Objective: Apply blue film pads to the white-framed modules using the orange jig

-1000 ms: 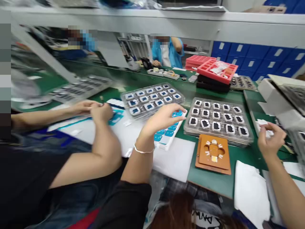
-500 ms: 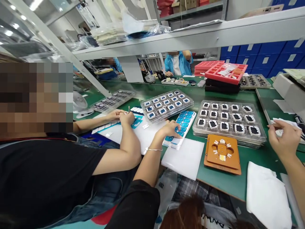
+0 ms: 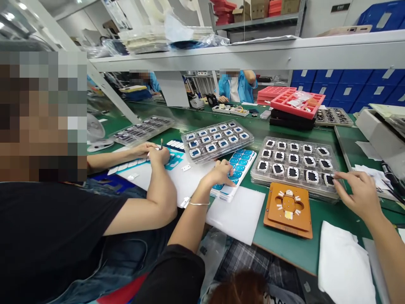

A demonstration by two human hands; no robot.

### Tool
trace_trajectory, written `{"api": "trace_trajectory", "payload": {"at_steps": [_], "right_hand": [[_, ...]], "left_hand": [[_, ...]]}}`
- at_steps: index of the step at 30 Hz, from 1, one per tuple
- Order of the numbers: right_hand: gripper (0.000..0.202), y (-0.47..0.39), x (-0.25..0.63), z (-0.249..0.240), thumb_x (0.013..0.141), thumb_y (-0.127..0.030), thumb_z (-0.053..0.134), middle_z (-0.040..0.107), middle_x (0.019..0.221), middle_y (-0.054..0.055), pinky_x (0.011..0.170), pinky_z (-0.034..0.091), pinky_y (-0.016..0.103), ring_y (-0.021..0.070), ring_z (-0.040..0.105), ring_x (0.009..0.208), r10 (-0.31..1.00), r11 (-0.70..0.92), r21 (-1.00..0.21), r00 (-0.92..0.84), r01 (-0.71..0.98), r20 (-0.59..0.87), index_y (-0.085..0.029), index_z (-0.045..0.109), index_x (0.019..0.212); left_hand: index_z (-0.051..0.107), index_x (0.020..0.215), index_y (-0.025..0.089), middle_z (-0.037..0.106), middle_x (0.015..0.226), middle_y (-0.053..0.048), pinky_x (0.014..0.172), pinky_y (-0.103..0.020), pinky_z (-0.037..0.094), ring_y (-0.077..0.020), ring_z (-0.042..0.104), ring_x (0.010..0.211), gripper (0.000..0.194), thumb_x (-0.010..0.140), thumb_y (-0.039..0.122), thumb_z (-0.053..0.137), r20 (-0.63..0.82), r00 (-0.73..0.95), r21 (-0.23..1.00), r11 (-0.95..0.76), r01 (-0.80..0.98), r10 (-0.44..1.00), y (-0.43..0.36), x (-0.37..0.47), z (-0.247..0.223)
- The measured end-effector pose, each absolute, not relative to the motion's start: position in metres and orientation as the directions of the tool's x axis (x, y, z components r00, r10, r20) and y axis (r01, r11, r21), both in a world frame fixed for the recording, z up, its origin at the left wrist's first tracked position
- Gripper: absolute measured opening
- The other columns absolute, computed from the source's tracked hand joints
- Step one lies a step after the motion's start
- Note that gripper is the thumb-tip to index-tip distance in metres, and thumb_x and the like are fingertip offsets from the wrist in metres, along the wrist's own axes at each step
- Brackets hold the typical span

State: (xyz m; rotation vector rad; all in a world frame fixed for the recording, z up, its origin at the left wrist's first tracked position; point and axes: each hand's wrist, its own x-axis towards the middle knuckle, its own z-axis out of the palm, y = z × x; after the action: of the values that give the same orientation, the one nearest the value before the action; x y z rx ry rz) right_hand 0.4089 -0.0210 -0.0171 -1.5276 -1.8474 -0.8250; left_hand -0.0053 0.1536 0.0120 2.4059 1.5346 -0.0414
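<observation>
My left hand (image 3: pixel 221 173), a thin bracelet on its wrist, rests palm down on a white sheet of blue labels (image 3: pixel 241 162); its fingertips touch the labels and hold nothing. My right hand (image 3: pixel 359 194) reaches left to the near right corner of a clear tray of black parts (image 3: pixel 295 164). Its fingertips touch the tray's rim by the last part, and the fingers are spread. An orange jig (image 3: pixel 288 207) with a small part in its recess lies between my hands on the green bench (image 3: pixel 284 249).
A co-worker in a black shirt sits close on my left, their hands (image 3: pixel 153 153) holding a thin tool over a label sheet. A second clear tray with blue parts (image 3: pixel 217 139) lies behind the labels. White sheets (image 3: pixel 237 215), a white cloth (image 3: pixel 343 261), red trays (image 3: pixel 297 103).
My left hand came down from the air onto the blue label sheet. My right hand moved left from the papers at the right to the black-parts tray. The view steadied.
</observation>
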Motion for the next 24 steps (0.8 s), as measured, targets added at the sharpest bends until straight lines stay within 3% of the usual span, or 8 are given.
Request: {"api": "trace_trajectory", "payload": {"at_steps": [5,8,10,12,14,16,21,24], "right_hand": [[0.03,-0.024,0.412,-0.016,0.094,-0.042,0.049,0.07,0.089,0.01,0.079,0.042,0.041,0.0272,0.062,0.092,0.717,0.251,0.025,-0.203,0.968,0.667,-0.021,0.071,0.097],[0.032,-0.025,0.407,-0.013,0.091,-0.047,0.053,0.069,0.088,0.009,0.081,0.046,0.043,0.027,0.062,0.092,0.756,0.271,-0.089,-0.154,0.959,0.636,-0.022,0.073,0.089],[0.032,-0.026,0.403,-0.011,0.088,-0.05,0.056,0.069,0.085,0.008,0.08,0.049,0.044,0.0273,0.062,0.092,0.778,0.26,-0.195,-0.086,0.946,0.623,-0.024,0.074,0.085],[0.03,-0.027,0.399,-0.008,0.086,-0.051,0.059,0.068,0.087,0.008,0.078,0.051,0.043,0.0268,0.062,0.091,0.8,0.242,-0.304,-0.012,0.922,0.599,-0.025,0.074,0.089],[0.03,-0.028,0.397,-0.006,0.084,-0.051,0.062,0.068,0.09,0.009,0.073,0.053,0.04,0.0256,0.063,0.089,0.825,0.222,-0.398,0.046,0.89,0.564,-0.026,0.074,0.095],[0.032,-0.029,0.397,-0.005,0.082,-0.052,0.066,0.068,0.092,0.009,0.064,0.053,0.035,0.0251,0.064,0.089,0.843,0.202,-0.47,0.092,0.859,0.531,-0.025,0.074,0.098],[0.028,-0.032,0.385,-0.001,0.079,-0.053,0.072,0.068,0.085,0.007,0.06,0.05,0.032,0.0232,0.062,0.082,0.796,0.172,-0.596,0.246,0.784,0.553,-0.026,0.075,0.088],[0.018,-0.036,0.357,0.001,0.082,-0.044,0.073,0.065,0.074,0.002,0.055,0.046,0.031,0.0167,0.055,0.064,0.719,0.218,-0.724,0.394,0.655,0.573,-0.028,0.074,0.088]], "left_hand": [[0.054,0.091,0.02,0.064,0.095,-0.007,0.084,-0.038,0.039,-0.0275,0.057,0.094,0.008,0.084,0.019,0.058,-0.058,0.417,0.14,-0.406,0.903,0.907,0.107,0.001,0.023],[0.053,0.098,0.02,0.065,0.098,-0.007,0.078,-0.036,0.038,-0.0253,0.059,0.09,0.011,0.091,0.015,0.046,0.052,0.494,0.125,-0.497,0.859,0.868,0.07,0.018,0.035],[0.055,0.098,0.02,0.064,0.094,-0.007,0.075,-0.033,0.038,-0.0233,0.058,0.087,0.015,0.094,0.014,0.042,0.235,0.64,0.134,-0.677,0.724,0.731,0.05,0.038,0.041],[0.059,0.099,0.019,0.064,0.092,-0.006,0.076,-0.032,0.038,-0.0213,0.057,0.087,0.022,0.094,0.01,0.039,0.35,0.794,0.097,-0.863,0.496,0.497,0.04,0.061,0.044],[0.063,0.101,0.021,0.065,0.092,-0.005,0.078,-0.032,0.037,-0.0191,0.057,0.087,0.026,0.095,0.01,0.04,0.338,0.911,0.07,-0.972,0.226,0.236,0.04,0.081,0.042],[0.065,0.105,0.022,0.067,0.094,-0.003,0.079,-0.031,0.036,-0.0178,0.056,0.086,0.026,0.097,0.014,0.042,0.285,0.956,0.096,-0.994,0.042,0.068,0.049,0.095,0.036],[0.059,0.122,0.025,0.073,0.107,-0.002,0.092,-0.036,0.033,-0.02,0.055,0.099,0.025,0.099,0.026,0.049,0.285,0.957,0.227,-0.974,-0.012,0.054,0.069,0.095,0.017],[0.063,0.114,0.026,0.075,0.103,-0.001,0.101,-0.04,0.028,-0.0222,0.054,0.108,0.024,0.097,0.041,0.054,0.32,0.946,0.271,-0.962,-0.041,0.05,0.073,0.088,0.01]]}}
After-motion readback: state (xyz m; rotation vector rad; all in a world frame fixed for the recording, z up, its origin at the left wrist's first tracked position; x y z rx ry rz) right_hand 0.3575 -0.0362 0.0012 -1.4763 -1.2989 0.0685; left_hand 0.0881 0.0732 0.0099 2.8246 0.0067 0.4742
